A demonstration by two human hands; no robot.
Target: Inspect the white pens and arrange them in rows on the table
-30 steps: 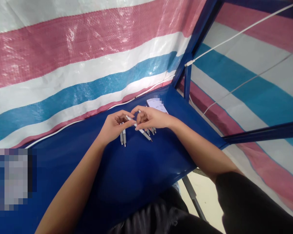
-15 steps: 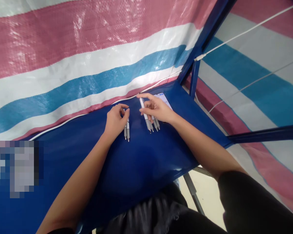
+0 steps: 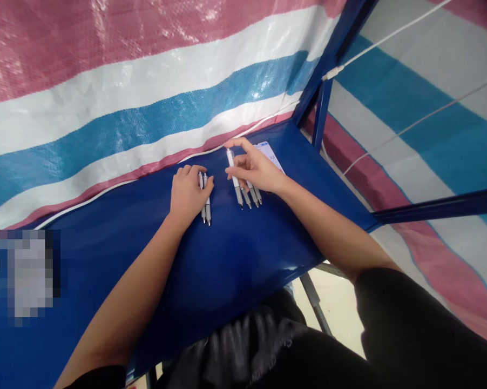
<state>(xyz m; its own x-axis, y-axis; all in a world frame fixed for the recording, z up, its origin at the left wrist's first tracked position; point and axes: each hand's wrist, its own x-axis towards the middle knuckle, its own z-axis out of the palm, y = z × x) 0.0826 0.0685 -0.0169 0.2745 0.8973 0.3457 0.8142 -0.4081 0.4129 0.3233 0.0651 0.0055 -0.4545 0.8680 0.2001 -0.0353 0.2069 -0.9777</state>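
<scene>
A white pen with a grey grip is held in my right hand. The thumb lies across its barrel, the index finger reaches its top end, and its tip points toward me. Several similar pens lie side by side under that hand, partly hidden by the fingers. Further left, my left hand rests on the table with thumb and index finger apart. Two more white-and-grey pens lie in the gap between them, passing under the thumb.
A phone with its screen lit lies behind my right hand on the blue table. Striped sheeting hangs along the back edge, with a white cable there. A blue metal frame stands at the right. A blurred patch covers the left.
The view has shifted slightly, so everything sits higher. My left hand's fingers have spread, baring the tops of the two pens. My right hand's pen has tilted a little and still sits in its fingers.
</scene>
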